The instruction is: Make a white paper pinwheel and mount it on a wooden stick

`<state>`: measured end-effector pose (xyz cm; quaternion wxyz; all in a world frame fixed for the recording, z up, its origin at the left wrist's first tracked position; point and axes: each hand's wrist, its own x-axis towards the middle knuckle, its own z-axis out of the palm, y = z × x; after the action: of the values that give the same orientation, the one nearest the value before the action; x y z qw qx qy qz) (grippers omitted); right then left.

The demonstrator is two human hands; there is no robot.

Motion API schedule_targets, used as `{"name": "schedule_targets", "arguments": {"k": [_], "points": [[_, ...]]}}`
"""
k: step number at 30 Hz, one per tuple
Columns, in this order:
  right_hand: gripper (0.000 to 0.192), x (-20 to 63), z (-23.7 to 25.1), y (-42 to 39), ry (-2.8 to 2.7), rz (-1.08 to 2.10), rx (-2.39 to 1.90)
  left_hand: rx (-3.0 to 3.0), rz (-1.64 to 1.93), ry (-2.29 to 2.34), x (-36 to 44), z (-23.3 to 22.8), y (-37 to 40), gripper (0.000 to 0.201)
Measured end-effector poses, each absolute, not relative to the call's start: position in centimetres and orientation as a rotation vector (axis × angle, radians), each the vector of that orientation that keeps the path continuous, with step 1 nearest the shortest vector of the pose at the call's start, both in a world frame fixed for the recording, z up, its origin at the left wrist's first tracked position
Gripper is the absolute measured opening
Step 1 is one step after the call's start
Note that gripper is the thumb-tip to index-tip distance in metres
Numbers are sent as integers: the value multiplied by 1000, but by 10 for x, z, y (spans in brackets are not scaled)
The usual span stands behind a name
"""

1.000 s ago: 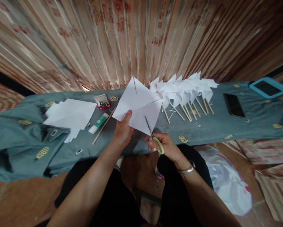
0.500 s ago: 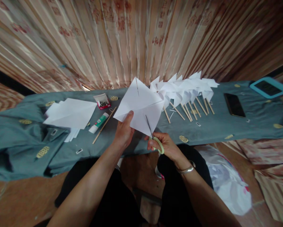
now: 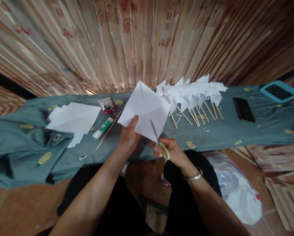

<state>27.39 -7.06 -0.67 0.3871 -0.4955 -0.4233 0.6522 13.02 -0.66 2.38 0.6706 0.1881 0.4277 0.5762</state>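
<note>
A square sheet of white paper [image 3: 143,108] is pinched in my left hand [image 3: 130,136], thumb on top and the other fingers mostly hidden beneath. A slit runs inward from its far corner, and crease lines cross it. My right hand [image 3: 170,150] grips scissors [image 3: 164,150] with pale yellow-green handles. One blade lies over the paper at the near corner, pointing toward the middle; the other blade is hidden under the sheet. Just right of the paper, several white paper pinwheels [image 3: 191,91] on wooden sticks lie overlapping in a row.
Left on the grey-green cloth [image 3: 137,150] lie stacked paper sheets [image 3: 74,118], a red box of small metal pins [image 3: 107,106], a glue stick [image 3: 103,127] and a wooden stick [image 3: 108,130]. A phone [image 3: 244,109] and a blue-framed tablet [image 3: 279,91] lie right. A plastic bag [image 3: 240,193] sits on the floor.
Almost nothing differs. The paper and scissors stay in nearly the same place, with only a very slight shift of the blade and the sheet.
</note>
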Motion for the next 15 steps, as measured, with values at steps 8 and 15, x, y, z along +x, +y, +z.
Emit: {"name": "schedule_targets", "arguments": {"k": [8,15], "points": [[50,273,-10,-70,-1076,1673,-1254,397,1306,939,129,21,-7,21],[54,272,-5,-69,-1021,1695,-1246,395,1295,935,129,22,-8,23]]}}
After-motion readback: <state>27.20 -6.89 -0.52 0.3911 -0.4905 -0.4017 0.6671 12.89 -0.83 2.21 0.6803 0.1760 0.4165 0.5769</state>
